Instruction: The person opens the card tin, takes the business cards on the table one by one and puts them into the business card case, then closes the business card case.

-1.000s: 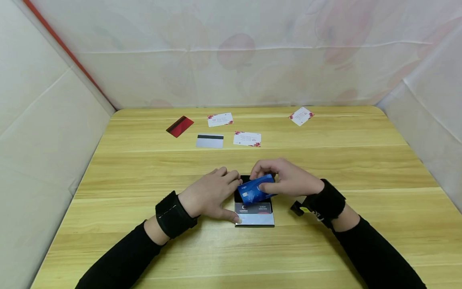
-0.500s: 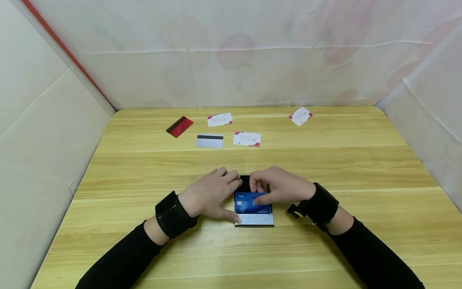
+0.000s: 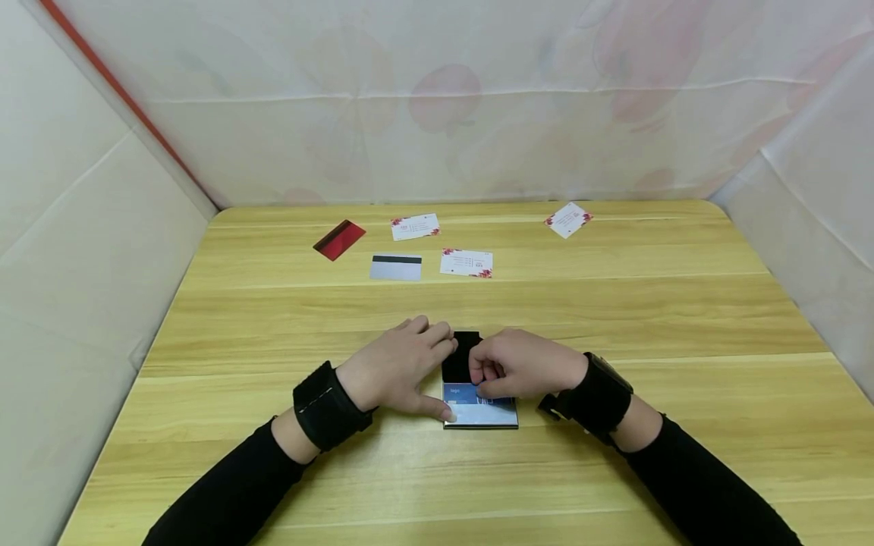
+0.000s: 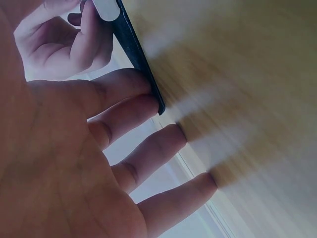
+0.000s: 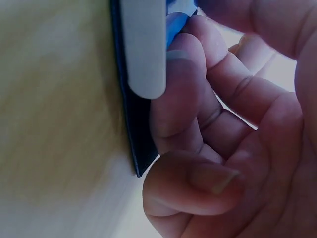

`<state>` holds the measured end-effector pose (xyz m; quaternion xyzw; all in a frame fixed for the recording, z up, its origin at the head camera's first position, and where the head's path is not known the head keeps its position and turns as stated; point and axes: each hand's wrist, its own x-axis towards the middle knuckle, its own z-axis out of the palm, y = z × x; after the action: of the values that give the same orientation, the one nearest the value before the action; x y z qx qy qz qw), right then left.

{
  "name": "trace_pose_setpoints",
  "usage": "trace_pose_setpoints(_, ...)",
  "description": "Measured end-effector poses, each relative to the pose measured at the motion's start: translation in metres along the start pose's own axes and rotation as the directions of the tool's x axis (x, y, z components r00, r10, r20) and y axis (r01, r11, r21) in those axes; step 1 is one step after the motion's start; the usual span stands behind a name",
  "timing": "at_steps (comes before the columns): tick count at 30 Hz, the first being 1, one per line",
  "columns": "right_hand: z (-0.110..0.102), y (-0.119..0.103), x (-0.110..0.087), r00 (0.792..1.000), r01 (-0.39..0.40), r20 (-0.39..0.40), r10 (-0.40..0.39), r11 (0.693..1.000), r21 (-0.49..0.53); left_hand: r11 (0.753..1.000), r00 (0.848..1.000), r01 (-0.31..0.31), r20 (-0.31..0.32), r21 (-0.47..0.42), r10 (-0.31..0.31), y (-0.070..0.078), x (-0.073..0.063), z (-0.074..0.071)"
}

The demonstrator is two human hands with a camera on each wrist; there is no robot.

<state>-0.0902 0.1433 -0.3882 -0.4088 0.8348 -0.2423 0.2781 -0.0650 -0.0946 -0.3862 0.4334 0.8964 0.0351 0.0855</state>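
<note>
An opened card case lies on the table, its black half (image 3: 456,360) away from me and a silver pocket (image 3: 488,415) towards me. A blue bank card (image 3: 459,393) sits partly down in that pocket, its lower part hidden behind the silver. My right hand (image 3: 526,362) pinches the card at its right part, thumb on the face and fingers curled. With its thumb on the pocket's left corner, my left hand (image 3: 399,364) steadies the case. In the left wrist view its fingers (image 4: 153,148) stretch out, two against the case's black edge (image 4: 141,64) and two on the tabletop.
Farther back on the wooden table (image 3: 273,318) lie a red card (image 3: 340,240), a white card with a black stripe (image 3: 396,267), and floral white cards (image 3: 416,227) (image 3: 466,263) (image 3: 569,220). Pale cloth walls (image 3: 437,152) enclose the back and sides.
My right hand has brought the blue card down towards me, from tilted above the case to straight and partly inside the pocket, over the grey card there. The left hand has stayed put.
</note>
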Motion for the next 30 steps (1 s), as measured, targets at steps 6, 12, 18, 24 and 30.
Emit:
trace_pose_setpoints(6,0.002,0.000,0.001,1.000,0.009,-0.013,-0.009,0.999,-0.031,1.000,1.000,-0.003,-0.001,0.002,0.003,0.000,0.000,0.000)
trace_pose_setpoints(12,0.004,0.003,0.001,0.999,0.040,-0.033,-0.041,0.999,-0.029,1.000,1.000,-0.001,0.006,-0.001,0.001,0.000,0.000,-0.001)
trace_pose_setpoints(18,-0.001,0.011,0.003,0.990,0.026,-0.135,-0.032,0.998,-0.049,1.000,1.000,0.011,0.025,-0.009,-0.011,0.000,0.000,-0.001)
trace_pose_setpoints(24,-0.013,0.024,0.003,0.941,-0.069,-0.338,0.006,0.982,-0.176,1.000,1.000,0.006,0.026,-0.014,-0.006,-0.001,0.000,-0.001)
trace_pose_setpoints(30,-0.032,0.036,0.009,0.932,-0.131,-0.361,0.027,0.954,-0.268,1.000,0.999,0.010,0.038,-0.008,-0.010,-0.001,0.001,-0.001)
